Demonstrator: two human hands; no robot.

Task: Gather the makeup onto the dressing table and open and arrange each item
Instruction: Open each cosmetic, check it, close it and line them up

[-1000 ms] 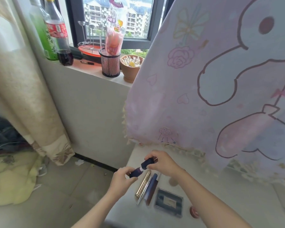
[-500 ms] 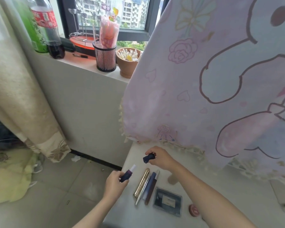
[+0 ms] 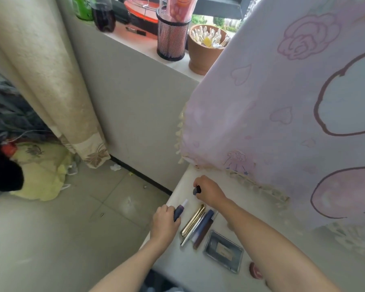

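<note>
Open-and-arrange step in hand: my left hand (image 3: 164,223) is curled round the dark navy lipstick tube (image 3: 178,212), pale tip bared and pointing far, at the near-left edge of the white dressing table (image 3: 236,199). My right hand (image 3: 209,191), farther in, pinches the small dark cap (image 3: 196,190) low over the top; touching or not, I can't tell. Next, I reckon, both want setting down beside the row: slim gold tube (image 3: 193,220), darker sticks, flat dark rectangular compact (image 3: 223,250) to their right. A pink cartoon-print cloth (image 3: 282,123) hangs over the far side; a black mesh cup (image 3: 172,39) and a terracotta pot of cotton swabs (image 3: 204,49) stand on the sill, with a beige curtain (image 3: 40,81) at left.
</note>
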